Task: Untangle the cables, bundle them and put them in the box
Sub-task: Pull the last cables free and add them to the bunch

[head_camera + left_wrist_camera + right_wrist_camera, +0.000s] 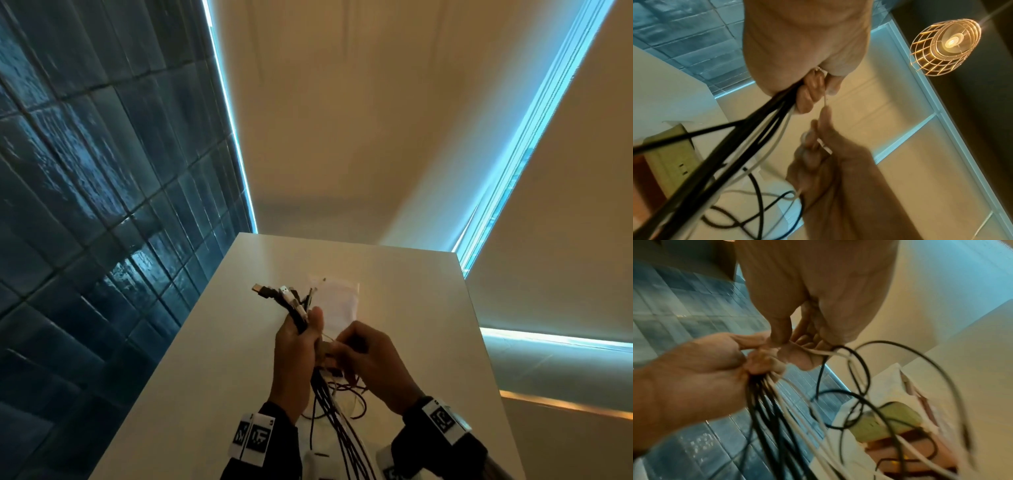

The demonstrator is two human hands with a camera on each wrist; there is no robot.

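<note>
My left hand [306, 330] grips a bundle of black and white cables [286, 299] above the white table [404, 308]. The plugs fan out past my thumb, and the loose lengths [337, 428] hang down toward me. My right hand [344, 346] is close against the bundle and pinches a thin pale strand [826, 99] beside my left thumb. The wrist views show the same grip: left fingers [807, 97] curled round the cables [764, 402], right fingertips [795, 344] pinching the strand [830, 353]. An open box with pale flaps [885, 382] sits below the hanging loops.
A greenish block with sockets [890, 418] lies in the box. White paper or a bag [339, 301] lies on the table beyond my hands. Blue tiled wall [102, 171] is on the left. A wire-cage lamp [945, 47] hangs overhead.
</note>
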